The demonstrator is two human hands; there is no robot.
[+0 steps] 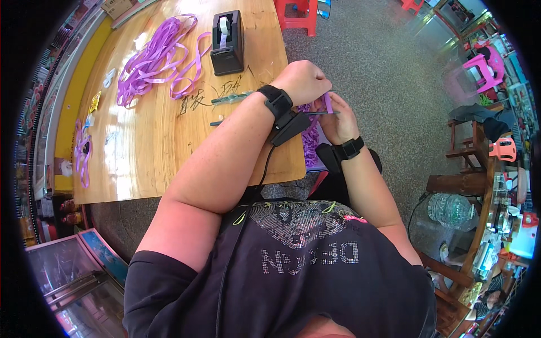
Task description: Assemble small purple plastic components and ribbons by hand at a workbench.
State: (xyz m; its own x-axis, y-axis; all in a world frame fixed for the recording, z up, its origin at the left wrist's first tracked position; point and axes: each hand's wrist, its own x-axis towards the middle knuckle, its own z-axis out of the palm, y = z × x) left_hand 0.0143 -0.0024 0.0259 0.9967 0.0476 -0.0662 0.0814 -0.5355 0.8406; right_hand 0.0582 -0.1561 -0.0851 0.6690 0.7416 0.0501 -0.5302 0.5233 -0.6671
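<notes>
A strip of purple ribbon [330, 103] hangs over a thin dark rod [324, 113] that sticks out past the table's right edge. My left hand [303, 82] is curled above it, fingers closed where the ribbon runs up to them; the fingertips are mostly hidden. Beside the rod's end, my right hand [341, 118] closes on the ribbon from the right, its palm partly turned away. Below both hands, many short purple ribbon pieces [310, 147] fill a light container. On the wooden table [169, 152], a second rod [225, 99] lies taped down, partly behind my left forearm.
A loose heap of purple ribbon [151, 67] lies on the table's far left, beside a black tape dispenser [227, 48]. More ribbon [82, 152] lies near the left edge. A red stool [298, 17] stands beyond the table; a large water bottle [451, 210] is at right.
</notes>
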